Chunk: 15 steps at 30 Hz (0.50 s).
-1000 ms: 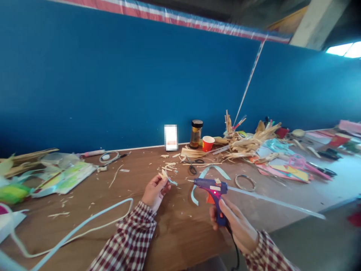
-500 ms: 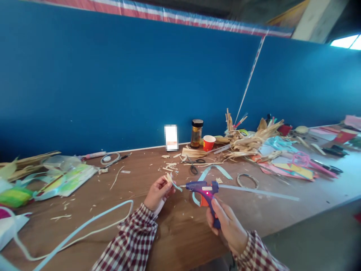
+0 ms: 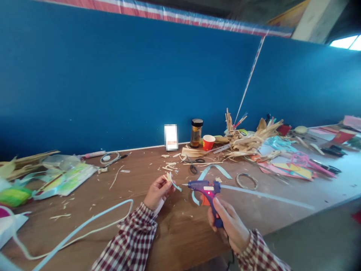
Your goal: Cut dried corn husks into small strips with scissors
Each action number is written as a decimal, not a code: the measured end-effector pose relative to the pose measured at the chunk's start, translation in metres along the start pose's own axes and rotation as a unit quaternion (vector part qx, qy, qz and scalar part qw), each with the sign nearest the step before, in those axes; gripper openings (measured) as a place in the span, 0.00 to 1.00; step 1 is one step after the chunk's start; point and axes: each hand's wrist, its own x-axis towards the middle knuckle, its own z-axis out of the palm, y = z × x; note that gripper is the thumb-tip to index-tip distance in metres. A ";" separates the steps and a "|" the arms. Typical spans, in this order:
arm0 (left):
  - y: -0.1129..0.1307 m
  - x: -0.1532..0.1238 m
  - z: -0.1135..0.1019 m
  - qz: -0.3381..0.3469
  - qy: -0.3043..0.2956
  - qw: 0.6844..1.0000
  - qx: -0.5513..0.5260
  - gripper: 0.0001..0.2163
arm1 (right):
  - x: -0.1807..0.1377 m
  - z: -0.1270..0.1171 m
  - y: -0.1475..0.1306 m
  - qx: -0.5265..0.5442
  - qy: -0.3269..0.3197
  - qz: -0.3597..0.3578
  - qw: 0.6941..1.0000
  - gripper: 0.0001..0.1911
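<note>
Between the thumb and fingers of my left hand [image 3: 158,192] is a small pale piece of corn husk [image 3: 168,177]. A light-blue ribbon strip [image 3: 176,186] hangs from it to the right. My right hand [image 3: 229,222] is closed round the handle of a purple glue gun [image 3: 207,188] with a lit red light and an orange trigger. Its nozzle points left at the ribbon strip, with a small gap between them. A long clear glue stick [image 3: 267,195] sticks out of the gun's back. Behind the gun, a longer light-blue ribbon [image 3: 208,169] lies looped on the table.
Black scissors [image 3: 194,165] and husk scraps [image 3: 169,166] lie beyond my hands. A lidded jar [image 3: 196,133] and red paper cup [image 3: 208,143] stand by the blue partition [image 3: 121,75]. Dried husks [image 3: 248,145] are heaped right; a pale cord [image 3: 93,229] curves at left.
My right hand has drawn the glue gun slightly to the right, so its nozzle is farther from the ribbon strip. My left hand has hardly moved.
</note>
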 end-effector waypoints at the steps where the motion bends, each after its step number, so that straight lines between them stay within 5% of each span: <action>1: 0.000 0.000 0.000 -0.001 0.000 1.000 0.001 0.14 | 0.001 0.001 -0.002 0.007 0.007 0.012 1.000 0.24; 15: -0.001 -0.002 0.002 -0.002 -0.004 1.000 0.000 0.13 | 0.003 0.000 0.002 -0.007 -0.008 0.032 0.999 0.28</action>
